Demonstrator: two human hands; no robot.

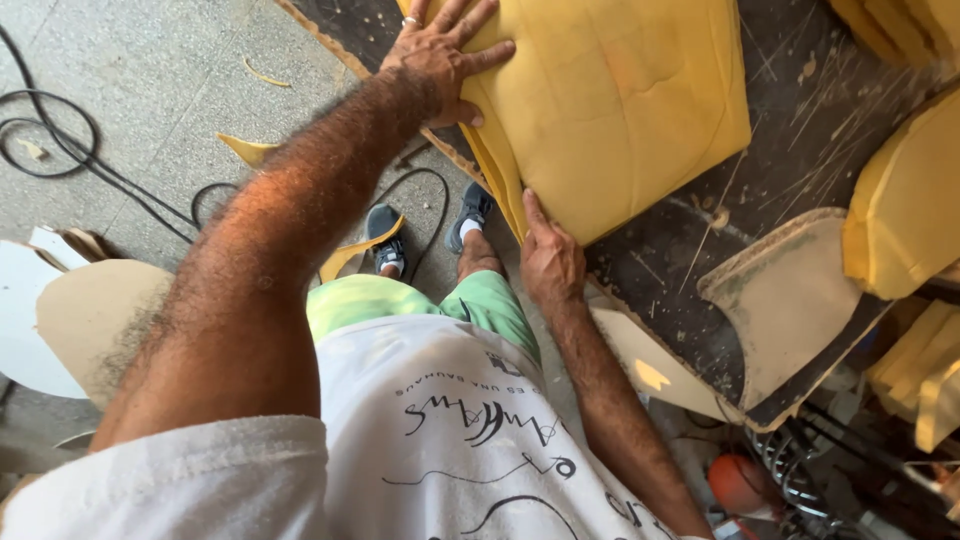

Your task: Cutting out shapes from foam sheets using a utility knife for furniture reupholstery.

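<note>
— Where are the hands right now?

— The left hand [440,55] lies flat, fingers spread wide, pressing on the top of the thick yellow foam seat pad [615,105]. It grips nothing; it only bears down. The right hand [550,262] is at the pad's near corner, fingers straight along the edge, thumb side against the foam. Whether it pinches the edge or just steadies it, I cannot tell.

— And where does the pad sit?

— On the dark, scratched wooden workbench [800,130], near its edge, apparently stacked on thinner yellow layers that show along its left side.

— How far along does the work look?

— My judgement: the foam is already cut to shape and is being aligned or pressed down. A bare curved plywood seat board [790,300] lies on the bench to the right, uncovered. More yellow foam pieces [905,205] wait beside it, so several seem left to do.

— Anything on the floor?

— Yellow foam offcuts [245,148], a black cable [60,140], and pale cardboard templates [85,310].
</note>
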